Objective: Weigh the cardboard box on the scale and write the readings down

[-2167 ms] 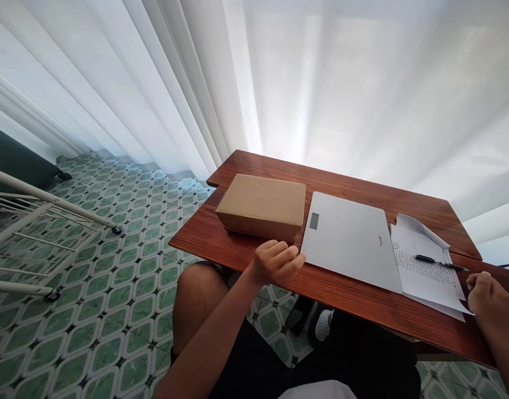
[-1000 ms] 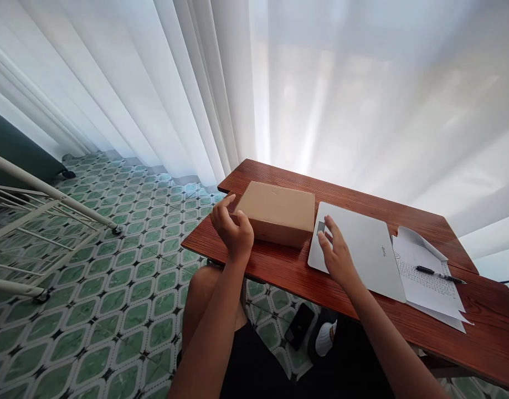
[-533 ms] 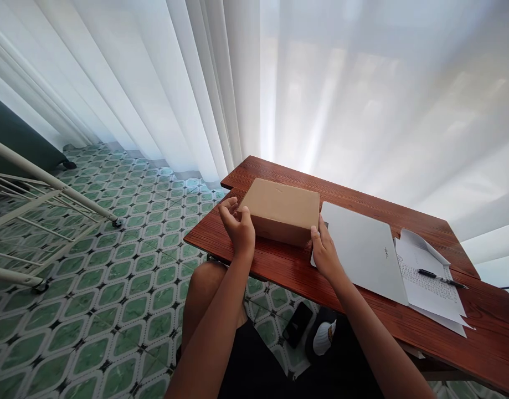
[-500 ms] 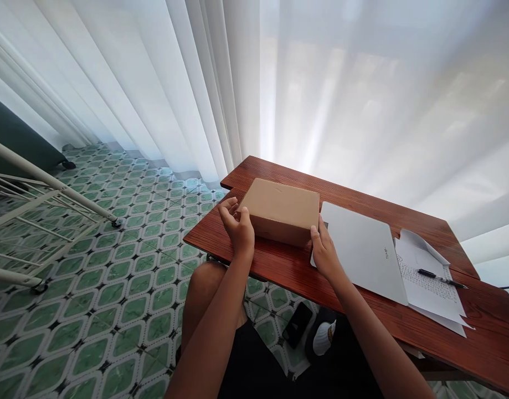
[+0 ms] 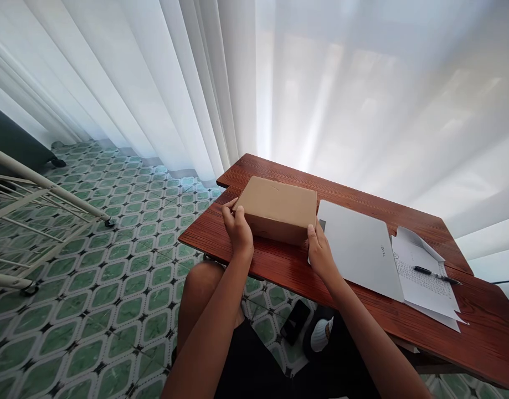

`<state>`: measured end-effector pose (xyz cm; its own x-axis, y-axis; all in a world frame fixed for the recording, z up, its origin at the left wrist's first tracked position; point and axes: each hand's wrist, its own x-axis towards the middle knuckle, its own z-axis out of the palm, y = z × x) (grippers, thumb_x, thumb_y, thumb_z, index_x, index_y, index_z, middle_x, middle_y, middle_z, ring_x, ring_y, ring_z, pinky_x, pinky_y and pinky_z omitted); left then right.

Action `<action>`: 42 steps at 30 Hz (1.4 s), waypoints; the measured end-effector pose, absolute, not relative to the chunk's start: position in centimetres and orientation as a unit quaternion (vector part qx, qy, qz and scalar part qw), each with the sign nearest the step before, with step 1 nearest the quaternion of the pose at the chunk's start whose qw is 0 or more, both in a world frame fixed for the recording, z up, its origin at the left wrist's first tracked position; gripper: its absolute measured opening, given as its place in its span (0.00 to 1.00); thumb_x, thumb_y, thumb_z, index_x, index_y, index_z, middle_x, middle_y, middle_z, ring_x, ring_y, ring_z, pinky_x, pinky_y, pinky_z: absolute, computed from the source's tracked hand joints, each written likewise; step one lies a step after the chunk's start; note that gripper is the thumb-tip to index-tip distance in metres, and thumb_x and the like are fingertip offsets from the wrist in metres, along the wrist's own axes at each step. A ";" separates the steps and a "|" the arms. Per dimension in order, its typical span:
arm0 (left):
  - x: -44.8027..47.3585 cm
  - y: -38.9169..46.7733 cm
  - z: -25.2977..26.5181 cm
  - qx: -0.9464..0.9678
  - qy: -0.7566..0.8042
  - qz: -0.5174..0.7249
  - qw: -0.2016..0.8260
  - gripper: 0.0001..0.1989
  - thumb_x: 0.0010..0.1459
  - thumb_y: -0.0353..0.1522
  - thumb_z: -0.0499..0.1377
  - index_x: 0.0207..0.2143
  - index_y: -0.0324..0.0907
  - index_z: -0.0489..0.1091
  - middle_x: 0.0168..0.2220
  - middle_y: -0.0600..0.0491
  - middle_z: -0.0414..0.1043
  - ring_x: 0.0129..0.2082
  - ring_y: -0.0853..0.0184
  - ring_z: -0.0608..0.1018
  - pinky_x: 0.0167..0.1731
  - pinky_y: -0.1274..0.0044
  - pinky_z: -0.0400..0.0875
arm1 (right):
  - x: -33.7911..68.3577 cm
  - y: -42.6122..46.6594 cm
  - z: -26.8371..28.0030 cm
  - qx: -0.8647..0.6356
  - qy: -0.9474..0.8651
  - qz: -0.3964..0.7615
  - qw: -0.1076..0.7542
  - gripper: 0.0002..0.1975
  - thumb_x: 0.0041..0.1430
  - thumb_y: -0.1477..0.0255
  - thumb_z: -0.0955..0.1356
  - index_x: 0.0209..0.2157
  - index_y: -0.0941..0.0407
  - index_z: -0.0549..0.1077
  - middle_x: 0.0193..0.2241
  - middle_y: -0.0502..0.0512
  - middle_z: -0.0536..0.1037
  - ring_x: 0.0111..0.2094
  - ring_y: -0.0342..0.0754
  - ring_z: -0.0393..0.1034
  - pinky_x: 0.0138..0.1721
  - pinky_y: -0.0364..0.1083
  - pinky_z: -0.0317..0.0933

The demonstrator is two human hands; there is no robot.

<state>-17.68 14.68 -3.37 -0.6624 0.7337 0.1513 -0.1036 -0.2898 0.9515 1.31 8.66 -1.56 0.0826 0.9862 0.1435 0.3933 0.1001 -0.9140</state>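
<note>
A closed brown cardboard box [image 5: 277,202] sits on the left part of the reddish wooden table [image 5: 279,266]. My left hand [image 5: 238,228] is at its left end, thumb at the near top corner and fingers round the side, partly hidden. At the right end, my right hand [image 5: 319,248] presses its thumb on the near corner, with its fingers along the side face. The box is between both hands. Just right of my right hand lies a closed silver laptop [image 5: 358,244].
Handwritten sheets of paper [image 5: 424,293] with a black pen [image 5: 435,274] on them lie right of the laptop. A white wheeled rack [image 5: 50,194] stands on the tiled floor at left. White curtains [image 5: 341,100] hang behind the table. A dark phone-like object [image 5: 294,322] is below the table edge.
My left hand has closed in from slightly off the box onto its left end. My right hand stays at the right end. The whole view has shifted slightly.
</note>
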 end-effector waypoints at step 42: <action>-13.4 11.2 0.4 0.527 0.471 0.706 0.042 0.20 0.68 0.35 0.45 0.55 0.37 0.68 0.56 0.43 0.69 0.57 0.62 0.70 0.58 0.72 0.63 | 6.0 5.5 2.1 -0.533 -0.555 0.333 0.545 0.29 0.70 0.59 0.55 0.69 0.51 0.55 0.69 0.48 0.58 0.71 0.52 0.48 0.71 0.55 0.44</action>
